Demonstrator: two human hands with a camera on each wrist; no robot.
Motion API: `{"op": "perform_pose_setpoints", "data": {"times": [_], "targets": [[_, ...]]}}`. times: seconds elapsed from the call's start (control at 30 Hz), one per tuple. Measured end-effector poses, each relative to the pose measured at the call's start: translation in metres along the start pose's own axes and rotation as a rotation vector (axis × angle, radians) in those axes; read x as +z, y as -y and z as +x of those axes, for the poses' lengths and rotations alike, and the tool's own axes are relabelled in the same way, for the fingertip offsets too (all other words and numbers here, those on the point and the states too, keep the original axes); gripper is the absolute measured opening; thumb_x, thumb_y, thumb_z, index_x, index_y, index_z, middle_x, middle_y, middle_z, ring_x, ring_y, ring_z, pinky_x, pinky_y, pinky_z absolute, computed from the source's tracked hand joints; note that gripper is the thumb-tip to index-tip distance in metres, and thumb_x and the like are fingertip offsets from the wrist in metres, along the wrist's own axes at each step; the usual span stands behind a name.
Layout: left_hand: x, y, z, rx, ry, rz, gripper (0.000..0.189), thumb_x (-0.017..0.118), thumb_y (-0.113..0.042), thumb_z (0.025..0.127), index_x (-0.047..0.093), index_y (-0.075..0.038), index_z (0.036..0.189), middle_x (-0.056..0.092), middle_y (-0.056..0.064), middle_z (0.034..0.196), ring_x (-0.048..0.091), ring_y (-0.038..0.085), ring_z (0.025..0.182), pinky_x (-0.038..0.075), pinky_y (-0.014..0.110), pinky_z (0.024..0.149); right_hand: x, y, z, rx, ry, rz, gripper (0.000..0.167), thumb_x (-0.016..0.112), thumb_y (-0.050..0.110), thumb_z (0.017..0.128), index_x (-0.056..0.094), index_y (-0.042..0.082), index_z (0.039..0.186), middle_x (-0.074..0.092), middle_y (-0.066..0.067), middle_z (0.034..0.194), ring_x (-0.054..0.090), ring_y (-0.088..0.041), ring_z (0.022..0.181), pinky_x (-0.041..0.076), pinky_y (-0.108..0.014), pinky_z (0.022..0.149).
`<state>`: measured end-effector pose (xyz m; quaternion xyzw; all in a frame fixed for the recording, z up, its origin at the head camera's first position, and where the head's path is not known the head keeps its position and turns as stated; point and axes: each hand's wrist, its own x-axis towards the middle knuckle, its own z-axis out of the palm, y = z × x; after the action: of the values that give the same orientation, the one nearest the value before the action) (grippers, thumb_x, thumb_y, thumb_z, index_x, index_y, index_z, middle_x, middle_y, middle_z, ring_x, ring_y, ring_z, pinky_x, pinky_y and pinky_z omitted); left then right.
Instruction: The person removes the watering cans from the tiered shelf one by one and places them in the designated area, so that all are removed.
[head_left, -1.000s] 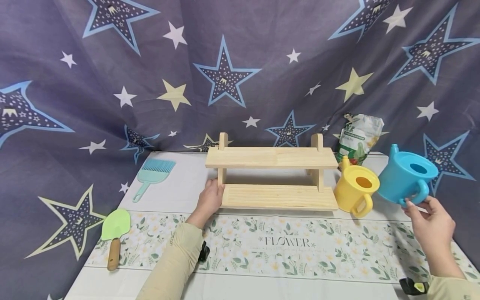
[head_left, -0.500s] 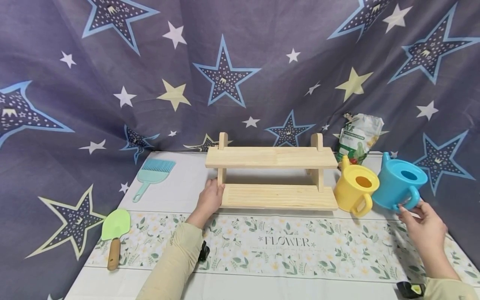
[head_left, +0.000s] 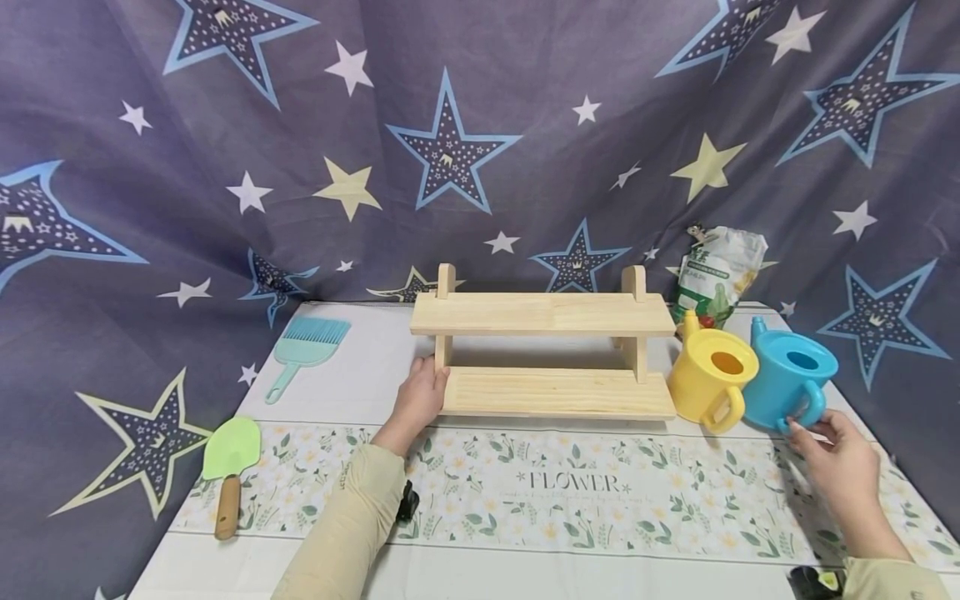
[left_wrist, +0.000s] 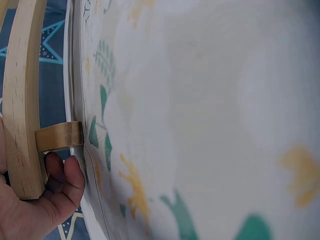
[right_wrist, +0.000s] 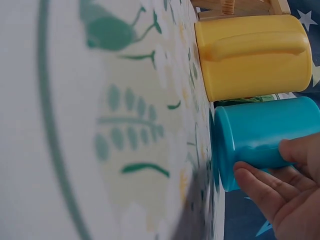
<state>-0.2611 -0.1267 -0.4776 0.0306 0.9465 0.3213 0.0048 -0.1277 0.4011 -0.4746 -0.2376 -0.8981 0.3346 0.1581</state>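
Observation:
A two-tier wooden shelf point(head_left: 543, 314) stands at the back middle of the table. My left hand point(head_left: 422, 402) grips the left end of its lower board point(head_left: 558, 392); in the left wrist view the fingers point(left_wrist: 72, 182) curl under that board. On the right, my right hand point(head_left: 840, 462) pinches the handle of a blue watering can point(head_left: 772, 379), low down. That can sits upright close beside a yellow watering can point(head_left: 701, 375), which is by the shelf's right end. The right wrist view has thumb and fingers at the blue can's point(right_wrist: 270, 125) handle.
Behind the yellow can stands a printed bag point(head_left: 716, 275). A teal dustpan with a brush point(head_left: 307, 343) lies at the back left, and a green trowel with a wooden handle point(head_left: 231, 450) nearer the front. A star-patterned curtain point(head_left: 495, 108) hangs behind the white floral tablecloth point(head_left: 570, 517).
My right hand has brought the blue watering can left and down, close to the yellow one. The left hand stays on the shelf, which has not moved.

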Motion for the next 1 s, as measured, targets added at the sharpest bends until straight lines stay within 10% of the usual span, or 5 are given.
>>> {"op": "perform_pose_setpoints", "data": {"times": [0.5,1.0], "targets": [[0.000,-0.002,0.000,-0.018,0.005,-0.008,0.050,0.037,-0.030,0.106,0.037,0.002,0.145,0.045,0.016,0.120,0.056,0.033,0.110,0.049,0.046,0.095,-0.001,-0.005,-0.001,0.082,0.089,-0.008,0.043,0.058,0.007,0.097,0.044,-0.011,0.133,0.048,-0.037,0.131,0.050,-0.056,0.115,0.050,-0.059,0.086],[-0.001,0.000,0.001,-0.015,0.004,0.004,0.052,0.036,-0.033,0.106,0.038,0.002,0.145,0.046,0.017,0.122,0.056,0.034,0.111,0.048,0.047,0.096,-0.011,0.001,-0.012,0.028,0.081,-0.060,0.055,0.063,0.018,0.095,0.042,-0.013,0.136,0.050,-0.039,0.127,0.053,-0.055,0.111,0.053,-0.058,0.078]]}}
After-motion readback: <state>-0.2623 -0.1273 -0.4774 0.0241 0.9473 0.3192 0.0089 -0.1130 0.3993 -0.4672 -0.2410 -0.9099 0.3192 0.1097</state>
